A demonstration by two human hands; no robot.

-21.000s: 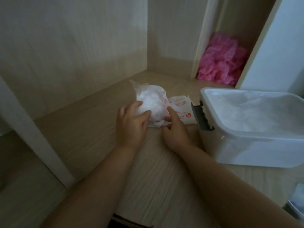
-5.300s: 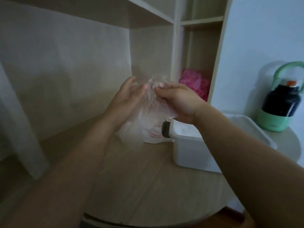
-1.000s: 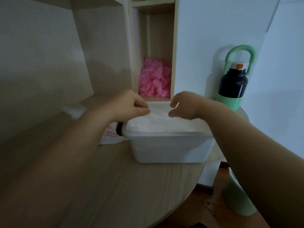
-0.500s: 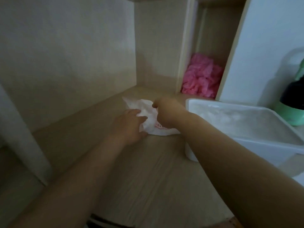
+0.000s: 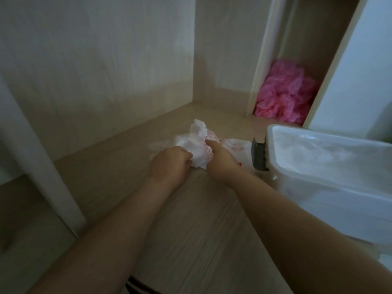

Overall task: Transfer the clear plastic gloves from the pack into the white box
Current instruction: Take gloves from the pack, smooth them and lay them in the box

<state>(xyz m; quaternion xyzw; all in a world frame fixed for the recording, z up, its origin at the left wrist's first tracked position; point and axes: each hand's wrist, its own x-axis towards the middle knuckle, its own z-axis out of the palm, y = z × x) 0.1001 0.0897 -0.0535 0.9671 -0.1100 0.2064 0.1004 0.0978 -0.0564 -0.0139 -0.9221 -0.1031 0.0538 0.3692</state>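
Pale table (image 5: 191, 230) bears the pack (image 5: 198, 143), left hand (image 5: 169, 164) gripping it, right hand (image 5: 220, 162) pinching it; white box (image 5: 318, 200) stands just beside the right hand.

Crumpled red-printed pack (image 5: 198, 145) lies just beside the open white box (image 5: 328, 200).

I seem to be at home, at a pale wood-grain desk (image 5: 191, 219) built into a shelving unit. Matching laminate panels (image 5: 95, 71) close it in on the left and the far side. A narrow cubby (image 5: 305, 45) at the far right holds a heap of crumpled pink plastic (image 5: 282, 96). On the right stands a white box (image 5: 339, 198) with a grey latch (image 5: 259, 154), ordinary household storage.
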